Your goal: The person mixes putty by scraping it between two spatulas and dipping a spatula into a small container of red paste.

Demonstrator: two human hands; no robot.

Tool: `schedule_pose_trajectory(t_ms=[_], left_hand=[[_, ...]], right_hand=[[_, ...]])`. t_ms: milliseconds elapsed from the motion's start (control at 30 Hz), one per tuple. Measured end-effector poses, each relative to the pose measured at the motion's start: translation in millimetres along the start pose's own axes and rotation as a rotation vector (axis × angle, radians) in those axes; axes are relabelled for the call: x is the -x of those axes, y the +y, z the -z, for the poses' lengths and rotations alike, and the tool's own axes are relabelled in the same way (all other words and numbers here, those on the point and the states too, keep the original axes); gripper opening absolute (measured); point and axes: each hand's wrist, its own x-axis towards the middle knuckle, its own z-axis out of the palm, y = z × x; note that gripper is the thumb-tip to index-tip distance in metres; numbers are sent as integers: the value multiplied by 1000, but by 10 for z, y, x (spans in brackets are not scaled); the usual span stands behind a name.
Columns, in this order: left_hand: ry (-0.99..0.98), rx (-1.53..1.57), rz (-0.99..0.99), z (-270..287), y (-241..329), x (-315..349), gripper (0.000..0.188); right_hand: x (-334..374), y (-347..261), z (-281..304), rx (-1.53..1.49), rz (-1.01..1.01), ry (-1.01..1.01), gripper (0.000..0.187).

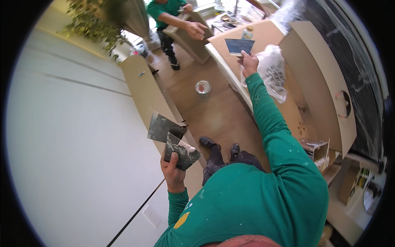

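Note:
My left hand (173, 178) is closed round a dark, flat putty spreader (180, 154), smeared with pale filler along its upper face. Just beyond its edge shows a second dark grey spreader (166, 128); whether my hand also holds it or it rests on the pale ledge, I cannot tell. Stretched out far to the right, my right hand (249, 64) grips a wide putty knife (240, 46) with a blue, flared blade. That blade is over the cardboard-covered surface (230, 39), close to a small bottle (247, 32) and a white plastic bag (272, 68).
A co-worker in a green shirt (158, 11) stands ahead, one arm reaching out beside a beige panel-like piece (193, 39). A round tub (203, 87) sits on the wooden floor (205, 109). A pale ledge (138, 82) borders the white wall (78, 131); a long cardboard panel (319, 74) stands right.

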Motion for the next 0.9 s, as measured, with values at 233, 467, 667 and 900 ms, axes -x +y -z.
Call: schedule_pose_trajectory(t_ms=[233,467,667,900], left_hand=[[223,38,-64,459,119,84,40],[303,74,-69,440,163,-37,48],[451,123,-133,388,83,-43,60],[445,190,-124,420,46,-409,64]], right_hand=[[-515,827,-1467,-181,-58,-22,37],[-1410,1725,-1708,-152,-148,-326,21],[-997,1204,-2344,-73,-73,-296,47],[1463,248,-2125,-95,-608,-1556,54]])
